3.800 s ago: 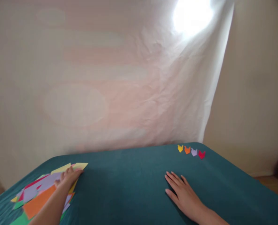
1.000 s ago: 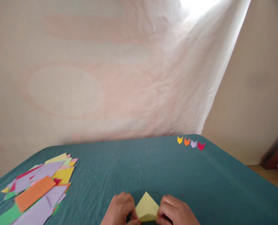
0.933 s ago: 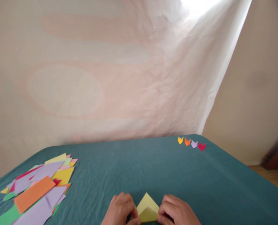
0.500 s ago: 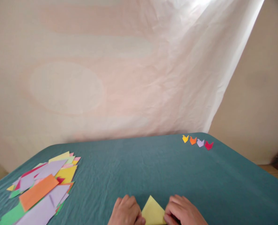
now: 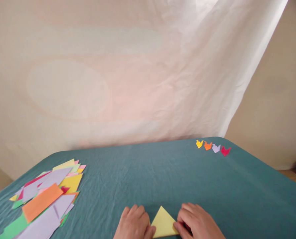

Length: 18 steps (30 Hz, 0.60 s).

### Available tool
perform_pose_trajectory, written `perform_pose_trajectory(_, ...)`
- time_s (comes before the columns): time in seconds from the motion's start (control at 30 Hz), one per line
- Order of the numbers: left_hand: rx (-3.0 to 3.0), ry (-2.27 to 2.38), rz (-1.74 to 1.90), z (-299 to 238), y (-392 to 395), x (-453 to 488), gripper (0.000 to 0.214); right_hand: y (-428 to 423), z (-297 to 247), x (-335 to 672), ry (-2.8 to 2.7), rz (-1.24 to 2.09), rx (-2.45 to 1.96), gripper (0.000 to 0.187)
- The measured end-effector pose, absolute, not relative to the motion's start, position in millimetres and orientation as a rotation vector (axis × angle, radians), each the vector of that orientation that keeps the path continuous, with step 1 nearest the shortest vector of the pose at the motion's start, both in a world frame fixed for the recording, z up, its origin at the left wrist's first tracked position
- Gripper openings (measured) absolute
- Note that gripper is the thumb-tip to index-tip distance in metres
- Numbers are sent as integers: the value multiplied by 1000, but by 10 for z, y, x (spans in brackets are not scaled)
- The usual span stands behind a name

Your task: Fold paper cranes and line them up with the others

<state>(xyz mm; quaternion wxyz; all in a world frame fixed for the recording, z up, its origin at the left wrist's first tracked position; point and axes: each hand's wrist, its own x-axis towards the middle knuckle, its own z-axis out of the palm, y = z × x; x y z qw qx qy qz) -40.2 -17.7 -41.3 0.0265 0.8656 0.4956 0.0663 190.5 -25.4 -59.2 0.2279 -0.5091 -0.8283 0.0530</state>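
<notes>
A pale yellow sheet of paper (image 5: 164, 224), folded into a triangle, lies at the near edge of the view with its point facing away from me. My left hand (image 5: 135, 223) grips its left corner, the fingers curled and the thumb resting against the paper. At the right corner, my right hand (image 5: 196, 221) pinches the paper between thumb and curled fingers. The bottom fold runs between the two hands, just above the lower edge of the picture.
Loose coloured paper sheets (image 5: 42, 202) are heaped on the left of the green-covered table (image 5: 128, 176). Several small folded paper birds (image 5: 216, 148), yellow, orange, lilac and red, stand in a row at the far right. A pale curtain (image 5: 143, 89) hangs behind the table.
The triangle's bottom fold now shows in view above the lower picture edge. Both hands keep their hold on its corners. The view has shifted slightly.
</notes>
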Motion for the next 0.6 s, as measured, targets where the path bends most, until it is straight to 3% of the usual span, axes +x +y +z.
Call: perform_pose_trajectory(0.6,2664,1485,200,-275,-178,-379,19,-254,-527,1890,-2284,168,-1446,14)
